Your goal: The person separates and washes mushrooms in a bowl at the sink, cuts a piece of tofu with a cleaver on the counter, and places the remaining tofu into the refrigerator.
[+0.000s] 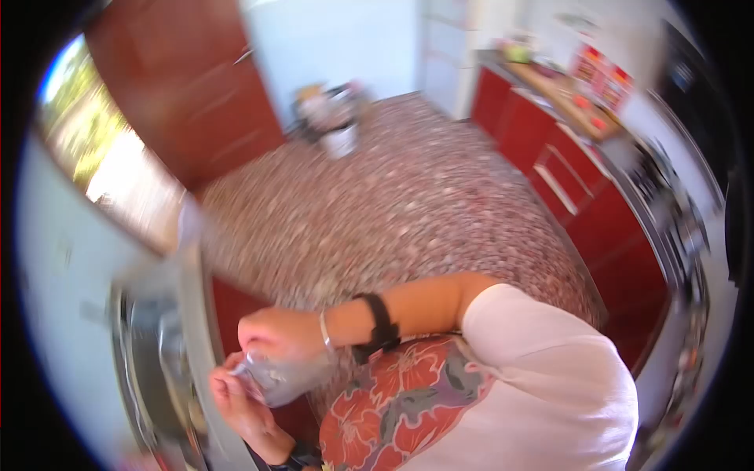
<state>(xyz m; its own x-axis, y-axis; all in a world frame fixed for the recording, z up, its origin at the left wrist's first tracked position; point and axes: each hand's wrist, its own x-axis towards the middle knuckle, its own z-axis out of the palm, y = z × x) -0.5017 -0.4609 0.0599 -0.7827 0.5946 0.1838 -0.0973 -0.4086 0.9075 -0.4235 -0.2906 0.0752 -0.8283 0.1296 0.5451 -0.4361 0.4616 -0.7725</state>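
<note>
A clear, crumpled-looking plastic bag (289,378) is held in front of my body at the lower left; blur hides what is in it, if anything. My right hand (284,333) reaches across from the right, its fingers curled over the bag's upper end. Below and to the left, my left hand (242,402) pinches the same end between thumb and fingers. Both hands are close together, beside the edge of a sink (126,353) with blurred items in it.
A brown door (177,86) stands ajar at the left, with daylight outside. A white bucket (340,142) and a blurred pile of things (326,108) are by the far wall. Red cabinets (526,129) run along the right under a counter holding a wooden board (561,96) and red-white packages (601,77).
</note>
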